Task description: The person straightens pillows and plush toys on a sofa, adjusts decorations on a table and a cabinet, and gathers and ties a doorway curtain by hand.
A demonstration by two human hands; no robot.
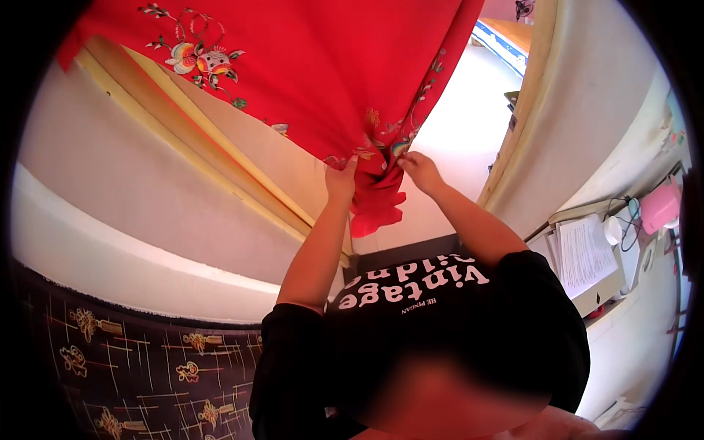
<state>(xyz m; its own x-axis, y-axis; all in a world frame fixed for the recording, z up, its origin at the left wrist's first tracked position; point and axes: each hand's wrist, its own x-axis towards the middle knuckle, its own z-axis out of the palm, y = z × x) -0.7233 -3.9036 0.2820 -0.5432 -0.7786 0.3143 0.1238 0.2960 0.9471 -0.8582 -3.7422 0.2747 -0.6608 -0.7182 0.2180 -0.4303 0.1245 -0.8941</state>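
A large red cloth [315,66] with embroidered flowers hangs from the top of the view and gathers into folds between my two hands. My left hand [342,176] is closed on the cloth's lower left edge, thumb pointing up along it. On the right side of the gathered part, my right hand [421,171] pinches the cloth's edge near a flower pattern. Below and between the hands, the bunched red end hangs down in front of the pale floor.
Pale walls with a yellowish door frame [213,154] stand at the left, and another frame [524,110] rises at the right. Papers [583,253], a white cup [613,231], cables and a pink container [661,205] are at the right. Dark patterned fabric [154,374] lies lower left.
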